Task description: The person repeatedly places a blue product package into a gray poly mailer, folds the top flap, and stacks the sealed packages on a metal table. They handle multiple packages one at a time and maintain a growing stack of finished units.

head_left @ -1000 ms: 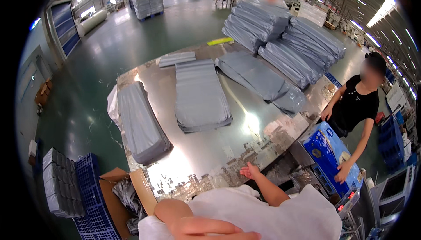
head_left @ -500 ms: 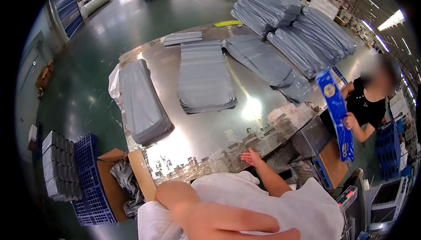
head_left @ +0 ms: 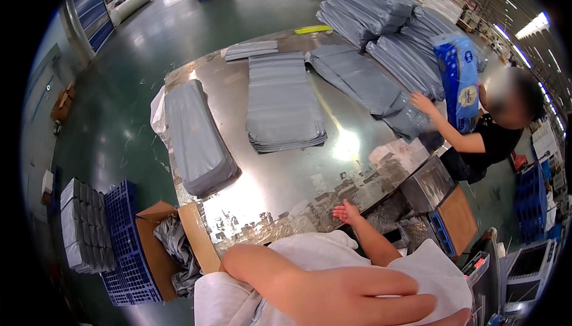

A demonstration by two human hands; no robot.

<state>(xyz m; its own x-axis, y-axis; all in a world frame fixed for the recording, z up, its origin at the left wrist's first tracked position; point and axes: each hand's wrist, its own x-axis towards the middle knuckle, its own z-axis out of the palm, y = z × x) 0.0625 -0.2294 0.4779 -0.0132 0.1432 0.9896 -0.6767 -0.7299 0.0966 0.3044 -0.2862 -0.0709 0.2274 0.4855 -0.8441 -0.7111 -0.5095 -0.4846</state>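
Note:
Close to the camera, my left hand (head_left: 363, 296) reaches across the front of my light grey garment (head_left: 322, 247). Its fingers are stretched and apart, holding nothing, and some tips pass out of the picture. My right hand (head_left: 346, 211) is at the near edge of the metal table (head_left: 286, 177), fingers extended and no object in it. Nearest beyond the hands lies a neat stack of flat grey plastic bags (head_left: 284, 103). A thicker grey bundle (head_left: 198, 138) is left of it, and overlapping grey bags (head_left: 363, 85) fan out to the right.
At the right, a co-worker (head_left: 485, 141) holds up a blue printed package (head_left: 457, 82), one hand reaching to the grey bags. Bulky grey sacks (head_left: 372, 7) are piled behind. An open cardboard box (head_left: 199, 239) and a blue pallet (head_left: 128, 248) stand at the lower left.
My left hand has moved right across my garment. The co-worker has raised and turned the blue package and reached one hand to the grey bags. My right hand is nearly still.

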